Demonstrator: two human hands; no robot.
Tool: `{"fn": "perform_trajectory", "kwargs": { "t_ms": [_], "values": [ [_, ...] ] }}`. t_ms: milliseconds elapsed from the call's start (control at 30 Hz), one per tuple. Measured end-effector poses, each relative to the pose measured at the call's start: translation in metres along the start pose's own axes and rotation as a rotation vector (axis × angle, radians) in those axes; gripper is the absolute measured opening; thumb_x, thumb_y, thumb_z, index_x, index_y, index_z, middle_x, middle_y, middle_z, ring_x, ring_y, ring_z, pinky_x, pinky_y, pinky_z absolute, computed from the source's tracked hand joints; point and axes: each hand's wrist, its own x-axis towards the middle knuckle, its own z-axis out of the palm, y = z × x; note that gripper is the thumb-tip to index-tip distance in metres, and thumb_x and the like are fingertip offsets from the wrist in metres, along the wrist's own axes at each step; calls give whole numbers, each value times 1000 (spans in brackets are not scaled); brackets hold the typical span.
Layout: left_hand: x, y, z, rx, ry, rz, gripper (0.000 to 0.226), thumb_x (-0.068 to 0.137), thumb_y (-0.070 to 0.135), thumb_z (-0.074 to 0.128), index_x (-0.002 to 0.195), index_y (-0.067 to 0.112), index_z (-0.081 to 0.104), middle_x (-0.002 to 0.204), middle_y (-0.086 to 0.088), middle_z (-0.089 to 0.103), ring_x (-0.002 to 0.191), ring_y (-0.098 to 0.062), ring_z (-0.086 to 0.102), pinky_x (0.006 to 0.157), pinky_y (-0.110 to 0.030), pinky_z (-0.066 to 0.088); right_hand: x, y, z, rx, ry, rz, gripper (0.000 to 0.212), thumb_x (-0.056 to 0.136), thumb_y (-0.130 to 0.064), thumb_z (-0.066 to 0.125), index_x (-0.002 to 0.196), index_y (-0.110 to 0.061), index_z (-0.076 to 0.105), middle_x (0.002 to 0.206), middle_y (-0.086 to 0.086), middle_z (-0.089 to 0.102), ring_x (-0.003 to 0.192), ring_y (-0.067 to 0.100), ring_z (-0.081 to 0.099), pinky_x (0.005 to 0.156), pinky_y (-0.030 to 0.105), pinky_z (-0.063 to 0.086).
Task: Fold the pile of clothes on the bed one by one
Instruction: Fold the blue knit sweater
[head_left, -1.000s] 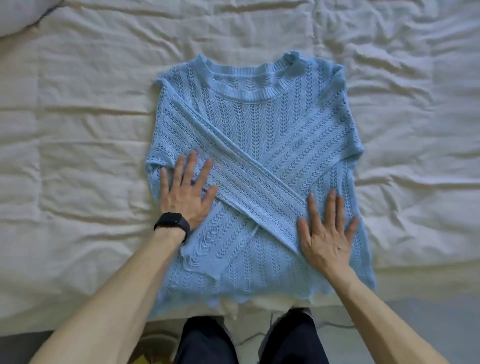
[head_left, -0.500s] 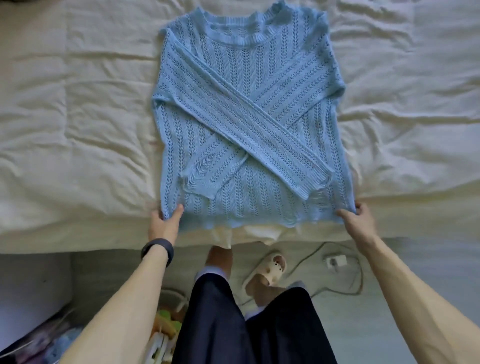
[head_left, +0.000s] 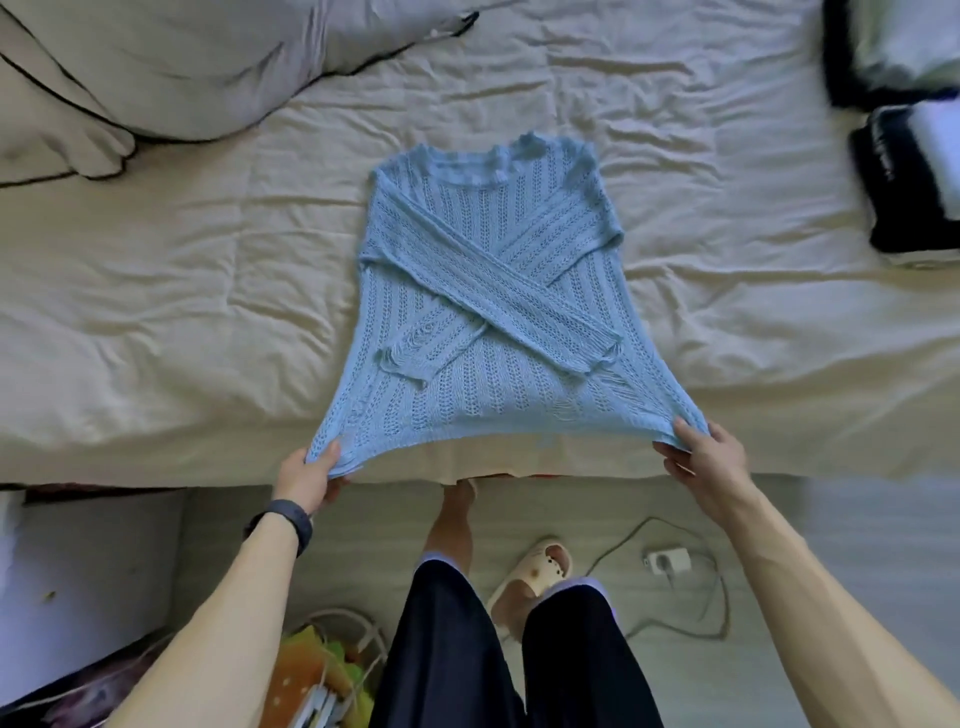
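Pinching hem corners of the blue knit sweater (head_left: 493, 291) in left hand (head_left: 306, 480) and right hand (head_left: 711, 462), pulling taut, could shake the crossed sleeves (head_left: 524, 306) loose if flipped too hard.

There is only one view, from a wide-angle camera on the person's head. It faces forward and steeply down over the near edge of the bed (head_left: 156, 312), from close above. The floor (head_left: 831, 545) and the person's legs (head_left: 452, 649) fill the lower part.

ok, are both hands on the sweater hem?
Touching. Head view shows the left hand and right hand each pinching a bottom corner of the blue sweater.
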Motion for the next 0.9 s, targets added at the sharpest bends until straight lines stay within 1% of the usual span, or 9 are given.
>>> {"fn": "perform_trajectory", "kwargs": {
  "t_ms": [133, 200, 300, 367, 467, 567, 733, 833, 900],
  "values": [
    [-31, 11, -13, -40, 72, 39, 9, 100, 22, 61, 101, 13, 63, 80, -5, 67, 46, -9, 63, 51, -24, 51, -28, -10, -7, 124, 75, 4, 10, 102, -13, 58, 96, -21, 61, 89, 2, 66, 75, 19, 66, 67, 29, 48],
    [-42, 9, -13, -2, 83, 28, 8, 100, 23, 61, 100, 15, 63, 77, -5, 67, 42, -7, 62, 49, -25, 44, -36, -9, -8, 149, 111, 32, 10, 101, -13, 59, 95, -20, 60, 87, 4, 65, 72, 19, 65, 65, 30, 47],
    [-51, 3, -7, -4, 65, -31, 8, 100, 23, 60, 97, 16, 62, 76, -7, 67, 39, -7, 60, 37, -14, 38, -40, -2, 0, 135, 113, 75, 11, 101, -10, 57, 93, -19, 58, 83, 5, 64, 68, 17, 63, 63, 31, 48],
    [-52, 6, -1, -59, 64, -56, 10, 101, 23, 58, 95, 15, 60, 78, -8, 68, 38, -5, 60, 34, -12, 37, -37, -6, 9, 139, 103, 70, 13, 101, -8, 55, 93, -18, 57, 82, 5, 64, 67, 16, 63, 63, 30, 48],
    [-42, 26, 4, -155, 72, -50, 13, 103, 19, 53, 91, 16, 58, 62, 3, 70, 37, -3, 58, 32, -10, 32, -22, -27, 24, 210, 121, 58, 15, 101, -7, 52, 93, -18, 56, 80, 4, 64, 62, 13, 62, 62, 28, 49],
    [-26, 60, 6, -265, 81, -42, 15, 102, 19, 52, 88, 19, 59, 54, 11, 67, 39, -1, 59, 35, -10, 31, -1, -62, 42, 268, 119, 46, 8, 101, -11, 51, 102, -17, 56, 84, 3, 63, 68, 13, 62, 62, 27, 50],
    [20, 148, 26, -347, 72, 31, 12, 98, 20, 54, 90, 22, 62, 75, 6, 71, 58, -6, 64, 50, -22, 36, 51, -137, 88, 287, 111, -7, 6, 99, -10, 53, 96, -14, 56, 80, 2, 60, 66, 13, 60, 57, 25, 49],
    [61, 204, 46, -345, 64, 76, 10, 97, 19, 55, 90, 20, 61, 61, 9, 70, 49, -4, 64, 52, -21, 38, 91, -177, 122, 264, 118, -35, 7, 98, -9, 54, 94, -15, 55, 77, 3, 58, 63, 14, 60, 55, 26, 49],
    [94, 238, 62, -327, 62, 102, 7, 97, 18, 55, 92, 20, 60, 56, 10, 69, 45, -3, 63, 46, -18, 38, 124, -200, 145, 244, 124, -47, 8, 98, -9, 55, 93, -15, 54, 78, 4, 56, 64, 15, 61, 55, 27, 49]
  ]
}}
